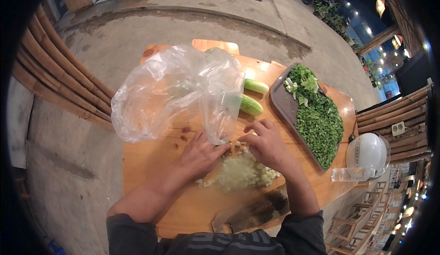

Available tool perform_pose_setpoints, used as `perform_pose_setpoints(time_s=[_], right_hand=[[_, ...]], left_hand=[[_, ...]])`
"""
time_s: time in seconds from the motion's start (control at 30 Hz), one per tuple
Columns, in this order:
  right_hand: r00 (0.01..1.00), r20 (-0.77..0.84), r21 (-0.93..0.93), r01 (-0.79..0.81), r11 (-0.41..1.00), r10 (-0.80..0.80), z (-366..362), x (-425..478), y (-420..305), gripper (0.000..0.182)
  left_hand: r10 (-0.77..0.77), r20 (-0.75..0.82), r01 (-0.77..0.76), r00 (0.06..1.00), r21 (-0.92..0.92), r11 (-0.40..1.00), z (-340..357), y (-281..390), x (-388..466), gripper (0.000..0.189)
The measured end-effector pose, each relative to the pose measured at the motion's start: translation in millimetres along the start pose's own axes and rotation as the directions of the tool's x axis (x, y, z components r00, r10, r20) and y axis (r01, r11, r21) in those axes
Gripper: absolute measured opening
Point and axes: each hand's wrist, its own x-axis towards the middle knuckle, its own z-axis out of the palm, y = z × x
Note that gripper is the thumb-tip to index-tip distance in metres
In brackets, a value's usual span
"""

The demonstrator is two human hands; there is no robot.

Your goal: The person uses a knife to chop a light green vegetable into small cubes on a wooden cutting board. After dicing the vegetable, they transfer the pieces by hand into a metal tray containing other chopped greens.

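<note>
On a wooden table (144,172) lies a pile of pale diced vegetable (240,172), its middle blurred. My left hand (206,153) rests at the pile's far left side, thumb and fingers by the lower edge of a clear plastic bag (220,107); whether it grips the bag is unclear. My right hand (266,145) is over the pile's far right side, fingers curled and apart, near a few loose pieces. Beyond the hands, two cucumbers (251,105) (256,86) stick out from under the bag's right side. A dark-stained cutting board (254,208) lies close to my body.
A grey-brown tray (283,97) of finely chopped greens (319,128) stands on the right. Beyond it are a white helmet (366,152) and a clear plastic container (350,174) at the table's right edge. Bamboo railings (65,69) flank the table.
</note>
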Motion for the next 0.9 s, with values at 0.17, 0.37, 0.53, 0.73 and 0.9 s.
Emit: perform_pose_setpoints(time_s=[0.17, 0.37, 0.53, 0.73, 0.9], right_hand=[[0.982, 0.186, 0.004, 0.044, 0.999, -0.044, 4.1, 11.7, 4.0, 0.019], [0.992, 0.114, 0.188, 0.032, 0.982, -0.054, -6.2, -0.8, 31.8, 0.017], [0.991, -0.040, 0.311, -0.112, 0.944, 0.131, -7.7, -20.0, 56.3, 0.022], [0.989, 0.013, 0.191, -0.144, 0.971, 0.145, 12.1, -27.9, 38.3, 0.043], [0.989, -0.064, 0.194, -0.120, 0.974, 0.134, 23.3, -42.3, 18.2, 0.047]], left_hand=[[-0.042, 0.071, 0.044, 0.997, -0.028, 0.999, -3.7, 3.8, -0.5, 0.033], [-0.095, 0.062, 0.100, 0.994, -0.088, 0.991, -4.7, 8.4, -5.6, 0.032], [0.039, -0.044, -0.042, 0.998, -0.083, 0.996, -15.1, 15.6, -6.4, 0.038], [-0.121, -0.123, 0.075, 0.985, -0.325, 0.943, -10.0, 68.7, -10.3, 0.038], [-0.257, -0.109, 0.226, 0.960, -0.236, 0.945, 19.9, 97.9, -7.1, 0.055]])
